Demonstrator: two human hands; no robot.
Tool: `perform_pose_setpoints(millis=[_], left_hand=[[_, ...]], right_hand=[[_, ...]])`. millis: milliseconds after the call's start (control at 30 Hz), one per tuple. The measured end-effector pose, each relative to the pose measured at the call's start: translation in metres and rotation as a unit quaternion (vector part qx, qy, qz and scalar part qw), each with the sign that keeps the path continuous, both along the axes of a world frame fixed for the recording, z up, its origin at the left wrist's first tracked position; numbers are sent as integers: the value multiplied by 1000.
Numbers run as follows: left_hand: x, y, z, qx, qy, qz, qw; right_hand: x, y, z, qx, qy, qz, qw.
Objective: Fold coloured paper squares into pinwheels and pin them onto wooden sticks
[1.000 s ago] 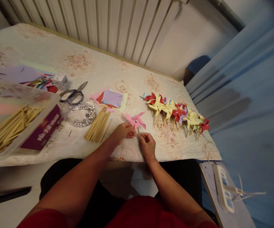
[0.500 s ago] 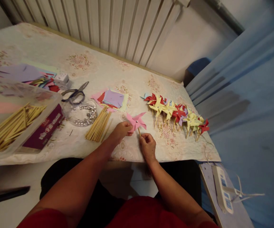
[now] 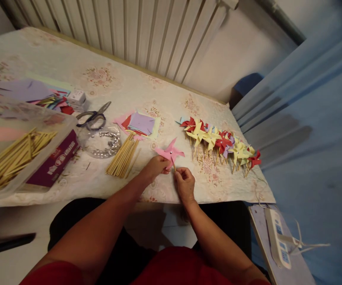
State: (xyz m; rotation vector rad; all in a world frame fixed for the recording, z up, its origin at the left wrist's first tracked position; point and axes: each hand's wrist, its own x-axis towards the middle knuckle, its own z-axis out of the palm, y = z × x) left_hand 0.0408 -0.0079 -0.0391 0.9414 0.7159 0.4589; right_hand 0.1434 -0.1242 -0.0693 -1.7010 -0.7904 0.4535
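Your right hand (image 3: 185, 183) hides most of the stick (image 3: 174, 167) it pinches, while your left hand (image 3: 154, 166), fingers curled, pinches a blade of the pink pinwheel (image 3: 169, 152) just above the bench (image 3: 123, 85) edge, left of the row of finished pinwheels (image 3: 221, 142).

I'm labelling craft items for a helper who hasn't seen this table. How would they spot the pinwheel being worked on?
On the floral-cloth table, look at the near edge, left of the row of finished pinwheels. The pink pinwheel is there, left hand at its paper and right hand on its stick. It is the only all-pink one, and the only one in hand.
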Motion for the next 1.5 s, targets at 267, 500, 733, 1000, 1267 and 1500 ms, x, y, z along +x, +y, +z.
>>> perform_pose_setpoints(millis=[267, 500, 733, 1000, 1267, 1500], left_hand=[[2, -6, -5, -107, -41, 37, 993], [-3, -8, 0, -65, -26, 55, 996], [-7, -2, 4, -23, 5, 122, 992], [0, -3, -8, 34, 33, 87, 995], [3, -8, -9, 32, 26, 23, 999], [3, -8, -8, 46, 21, -1, 999]], right_hand=[[3, 4, -3, 30, 41, -31, 998], [3, 4, -2, 32, 50, -34, 998], [2, 5, -2, 26, 65, -44, 997], [2, 4, -2, 19, 49, -36, 998], [1, 4, -2, 23, 49, -18, 998], [0, 4, 2, 17, 33, -6, 999]])
